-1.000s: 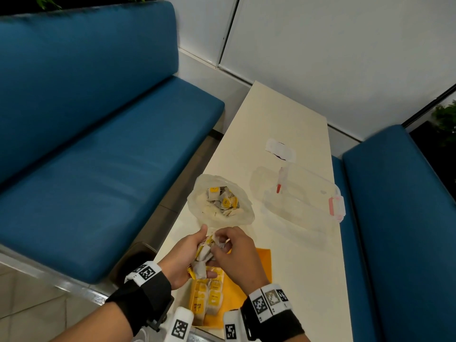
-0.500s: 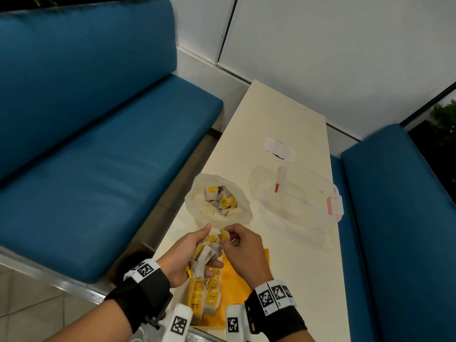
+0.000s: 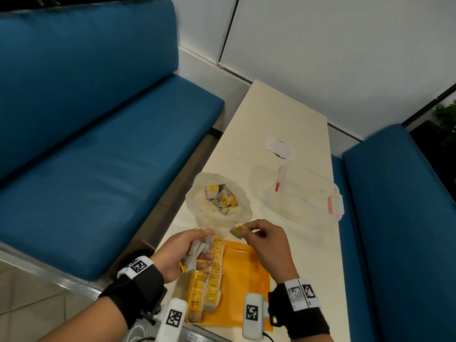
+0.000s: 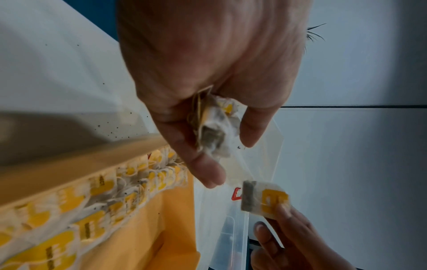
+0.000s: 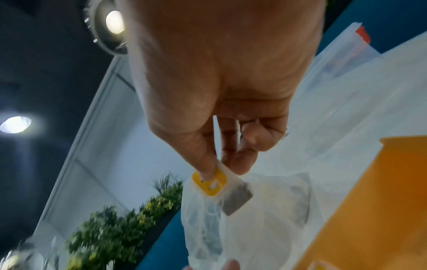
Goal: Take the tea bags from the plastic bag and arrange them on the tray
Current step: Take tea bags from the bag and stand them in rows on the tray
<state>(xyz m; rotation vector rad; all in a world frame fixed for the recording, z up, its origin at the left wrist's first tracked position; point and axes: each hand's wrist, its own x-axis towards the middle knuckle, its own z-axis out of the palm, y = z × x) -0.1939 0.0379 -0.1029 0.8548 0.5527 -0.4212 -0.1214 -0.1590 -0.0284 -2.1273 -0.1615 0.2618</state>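
Tea bags (image 3: 200, 250) fill your left hand (image 3: 183, 253), a crumpled bunch gripped in curled fingers above the orange tray's (image 3: 246, 280) left edge, where more bags (image 3: 209, 285) lie in rows. Beyond them the plastic bag (image 3: 218, 206) sits open on the table (image 3: 278, 119) with more bags inside. Your right hand (image 3: 266, 243) pinches one tea bag (image 3: 238, 230) between thumb and fingertips, over the tray's far edge. A clear box (image 3: 303, 201) stands to the right.

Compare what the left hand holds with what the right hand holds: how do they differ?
The left hand grips a crumpled bunch of tea bags in curled fingers; the right hand pinches a single tea bag at its fingertips. The bunch hangs over the orange tray; the single one sits beyond its far edge. Both have yellow tags.
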